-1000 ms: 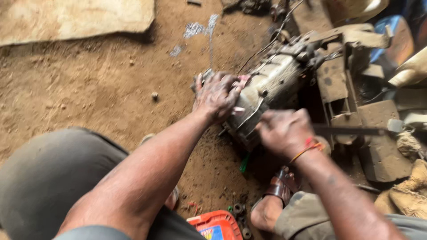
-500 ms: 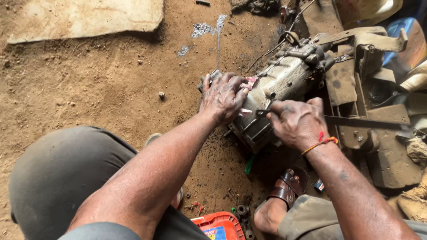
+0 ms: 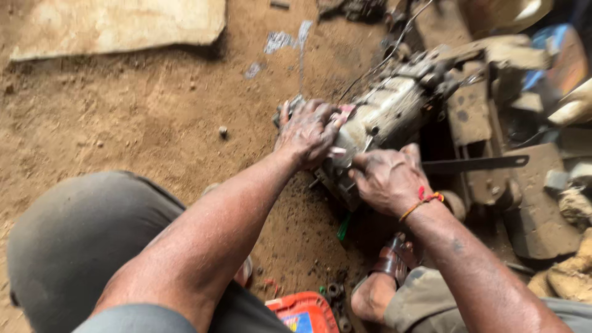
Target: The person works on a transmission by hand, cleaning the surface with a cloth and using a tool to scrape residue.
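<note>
At the bottom edge sits an orange box (image 3: 300,313). Above it, the right hand (image 3: 387,180) is closed on the lower end of the metal housing (image 3: 376,126); its grip contents are hidden. The left hand (image 3: 307,131) lies spread on the housing, at centre frame, long axis toward upper right.

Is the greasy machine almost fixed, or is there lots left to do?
Hard to say, but it looks mid-job. Done: loose small parts already lie on the dirt near the foot. In hand: the left hand presses on the grey metal casing, while the right hand grips its near end, with a flat bar sticking out beside it. Left: the casing looks in one piece, and oily.
</note>
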